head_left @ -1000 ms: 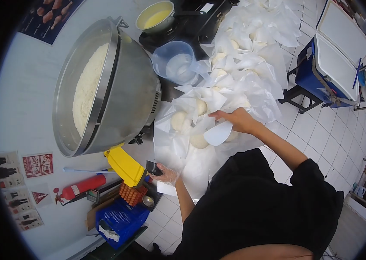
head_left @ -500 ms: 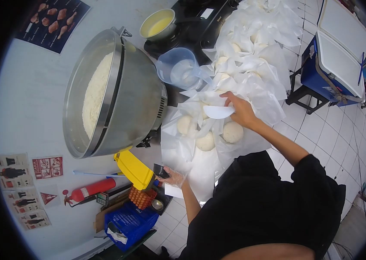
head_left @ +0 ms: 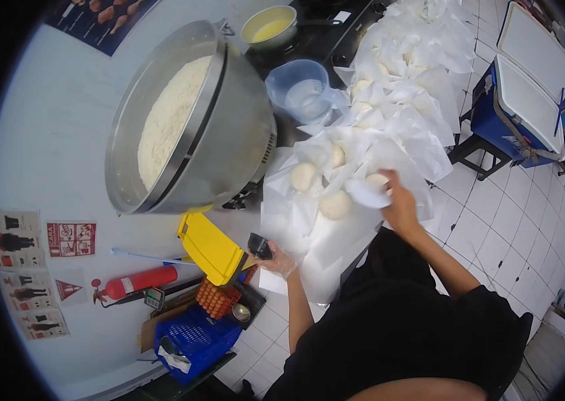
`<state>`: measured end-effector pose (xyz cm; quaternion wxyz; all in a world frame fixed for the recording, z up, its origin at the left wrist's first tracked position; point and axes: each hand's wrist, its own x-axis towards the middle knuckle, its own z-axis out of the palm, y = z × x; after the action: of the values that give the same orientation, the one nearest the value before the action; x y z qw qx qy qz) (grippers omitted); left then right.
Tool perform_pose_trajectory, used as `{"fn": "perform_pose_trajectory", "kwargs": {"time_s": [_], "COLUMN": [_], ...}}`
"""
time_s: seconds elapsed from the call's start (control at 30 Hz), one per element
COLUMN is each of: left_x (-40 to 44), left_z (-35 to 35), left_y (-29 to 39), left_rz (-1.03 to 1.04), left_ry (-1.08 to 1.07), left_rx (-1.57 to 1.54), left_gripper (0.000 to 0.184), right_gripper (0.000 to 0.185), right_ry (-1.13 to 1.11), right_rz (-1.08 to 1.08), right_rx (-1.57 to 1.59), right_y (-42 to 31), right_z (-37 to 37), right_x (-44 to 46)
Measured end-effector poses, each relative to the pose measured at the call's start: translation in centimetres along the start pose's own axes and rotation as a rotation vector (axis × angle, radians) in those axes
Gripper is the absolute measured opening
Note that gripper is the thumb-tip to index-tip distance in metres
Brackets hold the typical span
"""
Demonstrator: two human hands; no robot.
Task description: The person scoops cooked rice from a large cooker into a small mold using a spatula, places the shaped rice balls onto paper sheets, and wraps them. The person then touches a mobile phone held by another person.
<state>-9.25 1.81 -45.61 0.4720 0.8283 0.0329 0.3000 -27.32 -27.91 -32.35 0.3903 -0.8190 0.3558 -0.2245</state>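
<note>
My left hand (head_left: pixel 277 259), in a clear glove, is closed round a small black container (head_left: pixel 259 246) at the near left corner of the work surface. A thin white scraper-like piece (head_left: pixel 367 194) is gripped in my bare right hand (head_left: pixel 399 200), which is slightly blurred over the wrapping sheets. Pale round dough balls (head_left: pixel 335 204) lie on translucent white sheets (head_left: pixel 309 240); another ball (head_left: pixel 376 180) is partly covered by the white piece. More balls sit among crumpled sheets (head_left: pixel 416 87) farther back.
A large metal bowl (head_left: pixel 242 120) of white rice-like or floury material stands at left. Behind are a blue-tinted jug (head_left: pixel 306 90) and a pan (head_left: pixel 269 27). A yellow lid (head_left: pixel 212 250), eggs (head_left: pixel 215 299) and a blue crate (head_left: pixel 195 341) are lower left; a cooler (head_left: pixel 503 120) stands right.
The view has shifted. My right hand with the white piece moved up over the sheets, then back down toward the near right ball. My left hand still holds the black container.
</note>
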Motion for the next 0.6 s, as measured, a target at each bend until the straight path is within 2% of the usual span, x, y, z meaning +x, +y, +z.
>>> {"fn": "perform_pose_trajectory", "kwargs": {"time_s": [0.07,0.1,0.17,0.2,0.23,0.27,0.3,0.33,0.37,0.47,0.53,0.6], "left_x": [0.7,1.0,1.7,2.0,2.6,3.4,3.9,5.0,6.0,8.4,9.7,10.9], "left_z": [-0.4,-0.8,-1.1,-1.3,-1.9,-2.3,-2.6,-4.2,-5.8,-9.7,-12.6,-15.3], "left_y": [-0.7,-1.1,-1.9,-1.8,0.1,-1.1,-3.0,0.1,3.5,-2.8,-4.7,-5.8], "left_rz": [-0.004,0.007,-0.222,-0.338,-0.297,-0.197,-0.099,-0.428,-0.772,-0.570,-0.548,-0.775], "left_ry": [-0.045,-0.067,-0.147,-0.190,-0.200,-0.223,-0.245,-0.256,-0.140,-0.380,-0.387,-0.338], "left_rx": [-0.014,0.024,-0.248,-0.379,-0.332,-0.333,-0.337,-0.684,-1.021,-0.884,-0.857,-1.003], "left_gripper": [0.079,0.076,0.074,0.074,0.071,0.066,0.062,0.054,0.046,0.044,0.051,0.055], "right_gripper": [0.061,0.062,0.063,0.064,0.067,0.071,0.073,0.076,0.079,0.086,0.086,0.085], "right_ry": [0.198,0.168,0.107,-0.068,-0.172,-0.276,-0.345,-0.410,-0.469,-0.374,-0.244,-0.155], "right_rz": [-0.083,-0.123,-0.193,-0.233,-0.316,-0.398,-0.343,-0.293,-0.245,-0.130,-0.075,-0.047], "right_rx": [-0.133,-0.104,-0.046,-0.004,0.026,0.056,-0.033,-0.128,-0.226,-0.296,-0.262,-0.239], "right_y": [-2.4,-3.2,-4.9,-5.0,-5.2,-5.7,-6.2,-6.7,-7.1,-8.0,-7.8,-7.4], "right_z": [-1.5,-0.7,1.2,3.1,5.7,8.5,10.9,13.0,14.6,17.5,18.7,19.1], "right_x": [-1.0,-1.9,-5.6,-8.0,-10.1,-12.2,-14.4,-16.3,-17.5,-20.1,-21.1,-21.5]}}
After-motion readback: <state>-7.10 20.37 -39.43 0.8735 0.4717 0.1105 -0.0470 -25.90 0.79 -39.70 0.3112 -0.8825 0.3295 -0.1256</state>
